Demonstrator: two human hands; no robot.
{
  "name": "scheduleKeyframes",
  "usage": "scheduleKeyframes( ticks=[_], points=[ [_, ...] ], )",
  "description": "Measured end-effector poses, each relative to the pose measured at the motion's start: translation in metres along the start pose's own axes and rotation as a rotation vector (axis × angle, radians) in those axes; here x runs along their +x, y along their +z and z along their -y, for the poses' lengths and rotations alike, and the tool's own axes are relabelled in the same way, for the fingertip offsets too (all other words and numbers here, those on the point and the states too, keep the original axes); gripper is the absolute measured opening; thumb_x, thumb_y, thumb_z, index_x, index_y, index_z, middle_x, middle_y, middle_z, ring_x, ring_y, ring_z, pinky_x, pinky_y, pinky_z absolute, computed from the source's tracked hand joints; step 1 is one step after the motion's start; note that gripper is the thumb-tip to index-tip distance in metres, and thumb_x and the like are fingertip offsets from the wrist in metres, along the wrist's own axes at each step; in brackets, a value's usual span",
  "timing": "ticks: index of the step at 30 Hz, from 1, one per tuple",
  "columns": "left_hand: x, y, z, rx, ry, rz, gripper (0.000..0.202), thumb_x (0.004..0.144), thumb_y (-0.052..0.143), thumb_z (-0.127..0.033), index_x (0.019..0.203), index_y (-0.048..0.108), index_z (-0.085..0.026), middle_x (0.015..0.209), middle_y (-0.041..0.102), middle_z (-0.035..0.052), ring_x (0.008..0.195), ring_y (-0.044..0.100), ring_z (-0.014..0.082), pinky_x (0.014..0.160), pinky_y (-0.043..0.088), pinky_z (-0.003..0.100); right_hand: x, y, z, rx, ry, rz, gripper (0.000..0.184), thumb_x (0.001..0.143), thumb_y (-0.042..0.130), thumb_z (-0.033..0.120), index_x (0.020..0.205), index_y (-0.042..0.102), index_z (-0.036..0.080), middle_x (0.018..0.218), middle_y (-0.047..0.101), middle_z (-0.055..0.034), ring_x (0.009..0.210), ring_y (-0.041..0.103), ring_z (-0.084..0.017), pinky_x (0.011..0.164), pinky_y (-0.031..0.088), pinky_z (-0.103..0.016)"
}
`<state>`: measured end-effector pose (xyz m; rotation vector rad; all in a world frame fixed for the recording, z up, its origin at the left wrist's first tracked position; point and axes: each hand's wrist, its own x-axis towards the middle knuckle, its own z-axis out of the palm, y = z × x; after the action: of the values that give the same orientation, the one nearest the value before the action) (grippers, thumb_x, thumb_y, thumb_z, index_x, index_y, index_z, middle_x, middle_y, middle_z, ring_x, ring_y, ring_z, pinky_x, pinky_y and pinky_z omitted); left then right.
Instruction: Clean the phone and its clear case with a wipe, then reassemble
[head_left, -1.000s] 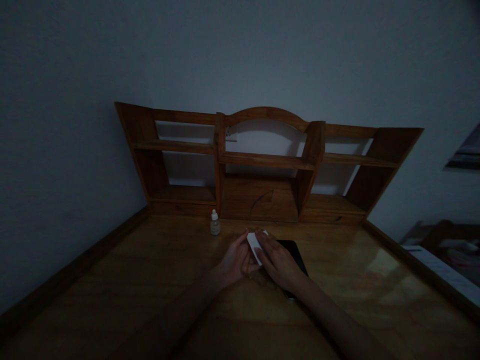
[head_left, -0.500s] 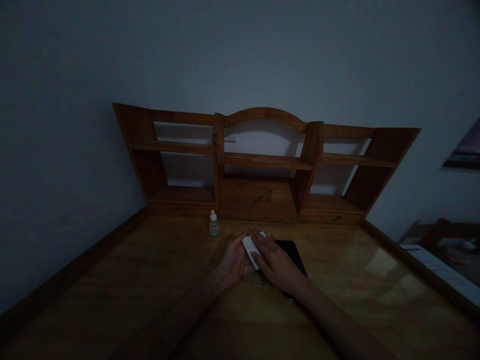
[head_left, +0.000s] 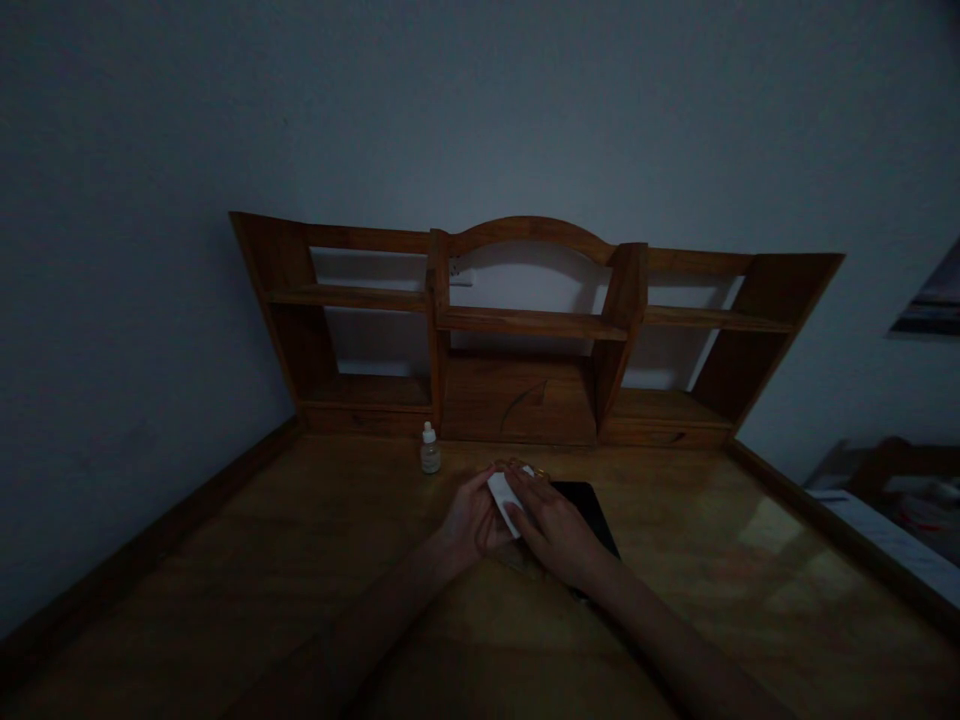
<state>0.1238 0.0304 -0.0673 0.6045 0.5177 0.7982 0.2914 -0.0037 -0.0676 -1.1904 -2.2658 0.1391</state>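
Observation:
My left hand (head_left: 471, 520) curls under a small folded white cloth or tissue (head_left: 502, 495), fingers closed around its left side. My right hand (head_left: 551, 525) lies over the top of the same cloth, fingers together and pressing it against the left. Thin gold-coloured bits (head_left: 541, 474) show just beyond the right fingertips; dim light hides what they belong to. A flat black object (head_left: 589, 505), like a phone or tablet, lies on the table partly under my right hand and wrist.
A small dropper bottle (head_left: 430, 452) with a white top stands upright left of my hands. Behind it, a wooden shelf unit (head_left: 525, 318) with drawers spans the wooden table (head_left: 315, 540). A raised wooden rim (head_left: 150, 525) runs along the table's left side.
The view has shifted very slightly. Both hands keep the white cloth between them in nearly the same spot, with only a tiny movement of the fingers.

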Motion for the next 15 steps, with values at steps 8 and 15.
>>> scheduleKeyframes(
  ticks=[8,15],
  points=[
    [0.0003,0.0000,0.0005,-0.044,-0.017,-0.074,0.031,0.095,0.046,-0.034,0.110,0.063,-0.012,0.084,0.067,0.0063,0.069,0.062,0.0161,0.062,0.051,0.027,-0.0004,0.0015,0.0013,0.060,0.020,-0.034,0.050,0.105,0.035,0.038,0.152,0.038,0.022,0.153,0.044,-0.0096,0.143,0.039,-0.025,0.116,0.037,-0.049],
    [-0.0004,-0.0011,-0.0022,-0.024,-0.052,0.127,0.061,0.096,0.037,-0.058,0.126,0.060,-0.010,0.101,0.069,0.0160,0.091,0.066,0.0262,0.076,0.051,0.034,-0.0002,0.0034,-0.0040,0.028,0.003,-0.048,0.053,0.105,0.037,0.036,0.156,0.028,0.025,0.159,0.033,-0.0074,0.148,0.027,-0.025,0.119,0.031,-0.052]
  ],
)
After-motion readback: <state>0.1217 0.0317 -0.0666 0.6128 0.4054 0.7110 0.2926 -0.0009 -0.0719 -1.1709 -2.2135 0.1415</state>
